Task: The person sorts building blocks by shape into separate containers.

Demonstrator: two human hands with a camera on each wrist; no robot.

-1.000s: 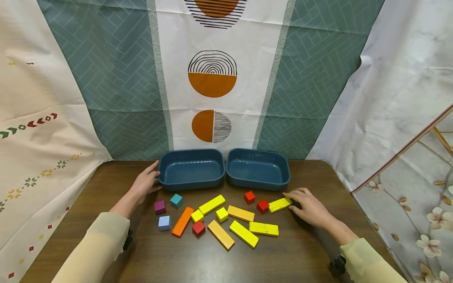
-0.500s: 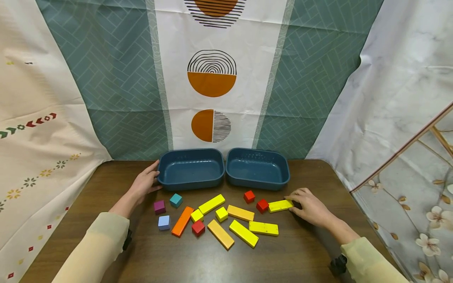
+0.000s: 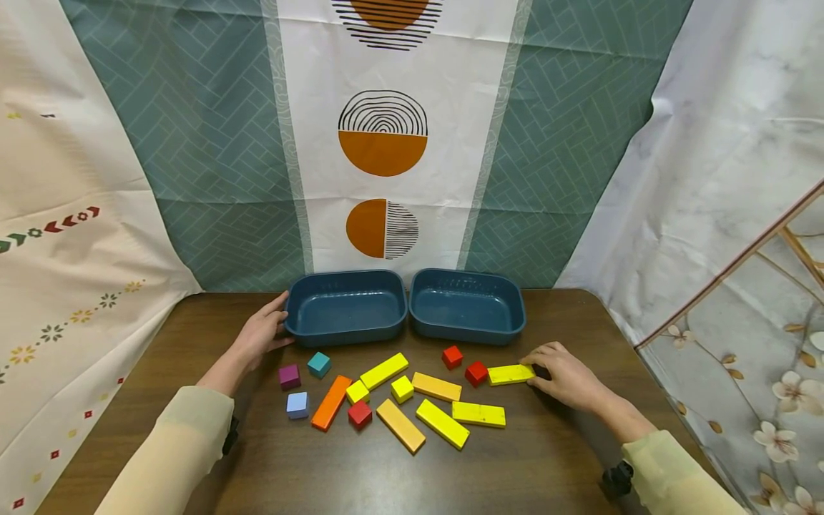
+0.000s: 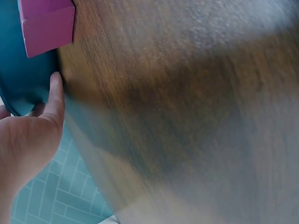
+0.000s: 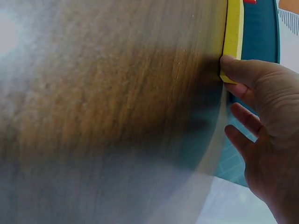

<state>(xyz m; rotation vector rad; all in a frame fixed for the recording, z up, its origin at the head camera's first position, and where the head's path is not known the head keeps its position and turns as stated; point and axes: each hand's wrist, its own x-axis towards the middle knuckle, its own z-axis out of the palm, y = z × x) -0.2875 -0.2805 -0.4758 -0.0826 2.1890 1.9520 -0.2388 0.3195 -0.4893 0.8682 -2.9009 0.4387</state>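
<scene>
My left hand (image 3: 259,333) touches the left end of the left dark-blue tray (image 3: 347,336). In the left wrist view its thumb lies straight along the tray wall (image 4: 28,77), with the other fingertips partly hidden at the rim. My right hand (image 3: 560,375) pinches the right end of a flat yellow block (image 3: 507,375), which lies on the table. In the right wrist view, thumb and index finger hold the yellow block (image 5: 233,32), while the other fingers stay loose. A red cube (image 3: 476,373) sits at the block's left end.
Another blue tray (image 3: 468,333) stands beside the first. Across the table (image 3: 360,479) lie a purple cube (image 3: 290,377), a teal cube (image 3: 319,365), a light-blue cube (image 3: 297,405), an orange block (image 3: 331,403) and several yellow and red pieces. A patterned cloth (image 3: 225,179) hangs behind.
The yellow block at my right hand has turned slightly, its right end nearer me, and now lies more level across the view. My left hand stays at the tray.
</scene>
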